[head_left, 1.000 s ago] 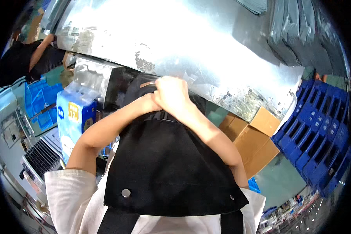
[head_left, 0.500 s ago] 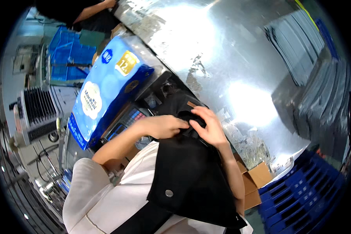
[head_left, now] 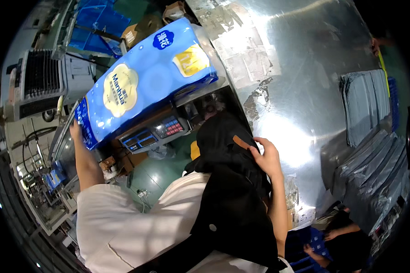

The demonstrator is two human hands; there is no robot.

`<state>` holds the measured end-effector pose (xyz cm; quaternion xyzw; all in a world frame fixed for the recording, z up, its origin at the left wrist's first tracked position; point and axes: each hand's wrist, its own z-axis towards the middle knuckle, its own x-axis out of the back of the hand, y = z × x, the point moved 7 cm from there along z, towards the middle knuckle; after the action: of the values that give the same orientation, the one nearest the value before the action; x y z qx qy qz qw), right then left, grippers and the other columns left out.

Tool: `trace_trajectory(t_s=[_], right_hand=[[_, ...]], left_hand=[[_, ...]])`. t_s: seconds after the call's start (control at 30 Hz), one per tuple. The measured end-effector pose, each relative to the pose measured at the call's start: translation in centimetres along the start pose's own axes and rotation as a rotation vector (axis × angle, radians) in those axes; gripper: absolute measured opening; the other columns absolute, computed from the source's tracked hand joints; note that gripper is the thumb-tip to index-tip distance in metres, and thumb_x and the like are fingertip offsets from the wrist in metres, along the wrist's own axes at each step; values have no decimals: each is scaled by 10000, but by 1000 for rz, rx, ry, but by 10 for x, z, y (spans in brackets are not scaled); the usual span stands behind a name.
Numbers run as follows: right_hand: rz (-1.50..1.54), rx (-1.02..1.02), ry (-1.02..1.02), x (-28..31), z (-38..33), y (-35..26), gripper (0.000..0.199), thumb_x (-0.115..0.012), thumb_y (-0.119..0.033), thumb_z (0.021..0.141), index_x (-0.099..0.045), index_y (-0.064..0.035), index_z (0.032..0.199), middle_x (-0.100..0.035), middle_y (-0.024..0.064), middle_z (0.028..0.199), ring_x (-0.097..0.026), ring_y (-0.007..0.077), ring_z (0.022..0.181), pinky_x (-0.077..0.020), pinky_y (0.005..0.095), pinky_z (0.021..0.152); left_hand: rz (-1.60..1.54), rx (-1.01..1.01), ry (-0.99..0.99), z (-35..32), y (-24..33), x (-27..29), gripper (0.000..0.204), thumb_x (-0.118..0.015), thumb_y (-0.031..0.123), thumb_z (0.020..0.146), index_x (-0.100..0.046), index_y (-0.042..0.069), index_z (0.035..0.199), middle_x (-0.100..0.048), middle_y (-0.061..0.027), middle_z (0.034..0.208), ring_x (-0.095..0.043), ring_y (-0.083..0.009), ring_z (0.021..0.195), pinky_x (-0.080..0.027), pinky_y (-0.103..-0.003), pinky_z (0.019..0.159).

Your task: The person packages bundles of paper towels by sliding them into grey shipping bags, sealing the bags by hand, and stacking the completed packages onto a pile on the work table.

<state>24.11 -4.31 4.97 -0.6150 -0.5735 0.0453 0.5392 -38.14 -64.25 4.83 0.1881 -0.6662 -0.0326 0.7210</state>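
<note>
A black fabric bag (head_left: pixel 225 141) with a small brown tag (head_left: pixel 241 142) hangs against my front, its strap across my white top. My right hand (head_left: pixel 267 158) is at the bag's right side, the thumb touching it by the tag. Its thumb and fingers are apart. My left hand (head_left: pixel 76 130) is at the lower left end of a large blue plastic-wrapped pack (head_left: pixel 146 84); its fingers are mostly hidden there. The pack lies aslant above a scale (head_left: pixel 156 132) with a keypad and display.
A shiny metal table (head_left: pixel 296 86) stands to the right, bearing stacks of grey plastic bags (head_left: pixel 366 107). A grey vented machine (head_left: pixel 43 84) and blue crates (head_left: pixel 92 22) are on the left. Another person's arms (head_left: pixel 341 231) show at lower right, by a blue pallet (head_left: pixel 300 241).
My left hand has left the black bag and reached out left to the blue pack. My right hand stays by the bag. The view has shifted, and a person now shows at lower right.
</note>
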Motion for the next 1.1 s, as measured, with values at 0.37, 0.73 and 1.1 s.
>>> trace_trajectory(t_s=[0.37, 0.73, 1.1], right_hand=[[-173, 202, 51, -37, 34, -6, 287, -540, -239, 794, -579, 2, 943, -595, 171, 893, -548, 338, 853, -432, 399, 750], [-73, 80, 301, -6, 2, 31, 340, -507, -307, 816, -585, 2, 935, -600, 186, 878, -556, 340, 861, -438, 404, 744], [227, -219, 648, 39, -86, 103, 314, -516, -260, 835, -582, 0, 997, -622, 174, 872, -604, 287, 829, -460, 339, 711]], left_hand=[[-801, 89, -543, -161, 143, -33, 672, -283, 528, 890, -383, -25, 1259, -473, -117, 1221, -466, -229, 1095, -330, -312, 953], [-441, -698, -1365, -484, 439, -125, 713, -575, 312, 820, -223, -51, 1322, -345, -168, 1330, -363, -246, 1197, -276, -321, 991], [-299, -1076, -1195, -528, 569, -294, 498, -675, 173, 633, -543, -70, 1048, -586, -199, 1010, -583, -258, 912, -456, -308, 766]])
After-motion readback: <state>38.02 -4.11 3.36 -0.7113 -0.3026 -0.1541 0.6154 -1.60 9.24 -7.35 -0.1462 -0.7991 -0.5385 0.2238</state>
